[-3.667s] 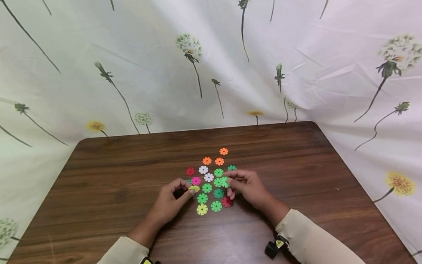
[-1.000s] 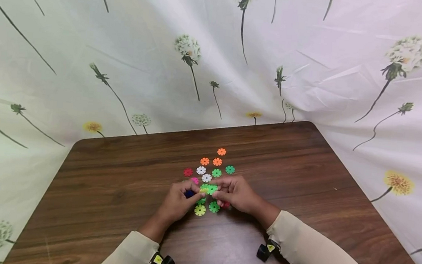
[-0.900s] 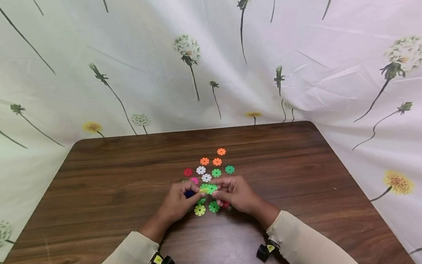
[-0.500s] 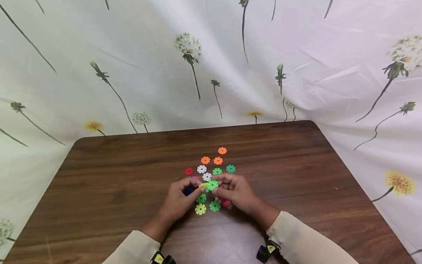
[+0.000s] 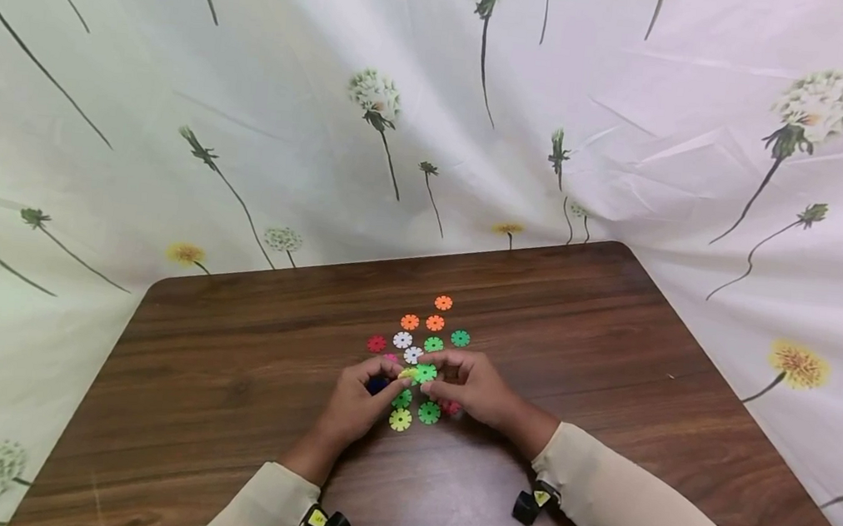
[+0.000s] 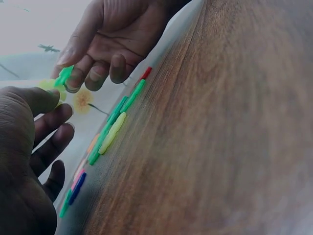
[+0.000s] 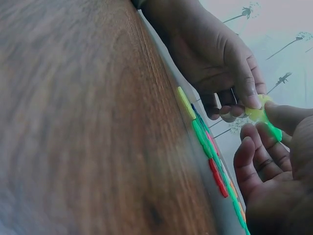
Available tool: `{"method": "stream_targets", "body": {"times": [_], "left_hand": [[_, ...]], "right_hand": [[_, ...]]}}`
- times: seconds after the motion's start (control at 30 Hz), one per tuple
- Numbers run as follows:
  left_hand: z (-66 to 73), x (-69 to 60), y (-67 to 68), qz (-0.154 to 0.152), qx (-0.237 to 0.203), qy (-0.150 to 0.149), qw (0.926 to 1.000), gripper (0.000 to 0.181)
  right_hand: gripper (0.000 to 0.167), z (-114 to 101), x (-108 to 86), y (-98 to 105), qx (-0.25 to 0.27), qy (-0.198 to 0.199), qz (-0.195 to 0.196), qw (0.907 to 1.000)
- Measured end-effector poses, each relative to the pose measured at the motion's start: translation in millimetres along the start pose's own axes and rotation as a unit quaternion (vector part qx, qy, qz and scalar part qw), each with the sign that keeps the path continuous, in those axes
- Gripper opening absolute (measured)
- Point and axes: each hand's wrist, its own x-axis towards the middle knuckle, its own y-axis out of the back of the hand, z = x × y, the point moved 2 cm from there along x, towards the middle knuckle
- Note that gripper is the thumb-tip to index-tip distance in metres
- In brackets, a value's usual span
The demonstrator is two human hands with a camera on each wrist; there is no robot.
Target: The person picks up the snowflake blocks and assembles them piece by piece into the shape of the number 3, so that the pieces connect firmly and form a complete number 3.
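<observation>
Pinching green disc [image 5: 426,373], seemingly: right hand [image 5: 480,390].

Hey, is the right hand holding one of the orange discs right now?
No, the right hand pinches a green disc, while the three orange discs lie on the table.

The left arm [image 5: 261,504] and right arm [image 5: 635,492] reach forward and inward. The left hand [image 5: 355,399] and right hand [image 5: 476,391] sit close together, each thumb pinching toward the forefinger; the other left fingers [image 6: 57,139] spread loosely, while the right fingers [image 7: 246,161], partly hidden, seem gently curled
</observation>
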Motion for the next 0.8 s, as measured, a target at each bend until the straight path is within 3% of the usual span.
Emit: {"method": "stream_targets", "body": {"times": [0.43,0.63,0.8], "left_hand": [[-0.2,-0.1,-0.9,-0.005,-0.001,0.014,0.9999,0.006],[-1.3,-0.4,-0.9,0.018,-0.005,0.017,0.9997,0.005],[-1.3,-1.7,-0.1,0.042,0.001,0.019,0.9989,0.006]], "right_hand": [[0.04,1.1,-0.6,0.9,-0.018,0.02,0.012,0.9996],[0.048,0.2,-0.8,2.4,-0.022,0.035,0.005,0.9991],[0.045,0.8,-2.4,3.8,-0.043,0.041,0.011,0.9982]]}}
